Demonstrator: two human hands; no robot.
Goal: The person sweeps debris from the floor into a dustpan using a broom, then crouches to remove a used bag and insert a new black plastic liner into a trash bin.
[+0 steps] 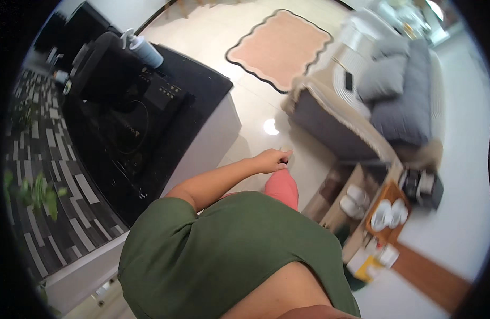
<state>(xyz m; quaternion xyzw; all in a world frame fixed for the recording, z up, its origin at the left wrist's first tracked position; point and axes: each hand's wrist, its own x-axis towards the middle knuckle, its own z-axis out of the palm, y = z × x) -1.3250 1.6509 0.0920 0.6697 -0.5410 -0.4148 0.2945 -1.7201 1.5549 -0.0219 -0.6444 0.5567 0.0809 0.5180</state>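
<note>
My left hand [273,160] is held out in front of my body, above the pink trouser leg [282,186]. Its fingers are curled, and a small dark spot shows between the fingers and thumb. Whether that is an object or shadow, I cannot tell. My right hand is out of view. To the left of my arm runs a glossy black countertop [205,77] with a built-in cooktop [129,131]. A spray bottle [147,52] with a white head stands at its far side, beside a dark appliance [105,67].
A grey sofa [402,115] with cushions and a phone-like black object [349,81] is at the right. Nearer are shelves with white slippers [354,201] and an orange-brown tray [404,203] holding white items. A pink rug [282,48] lies ahead; leaves [41,193] show at left.
</note>
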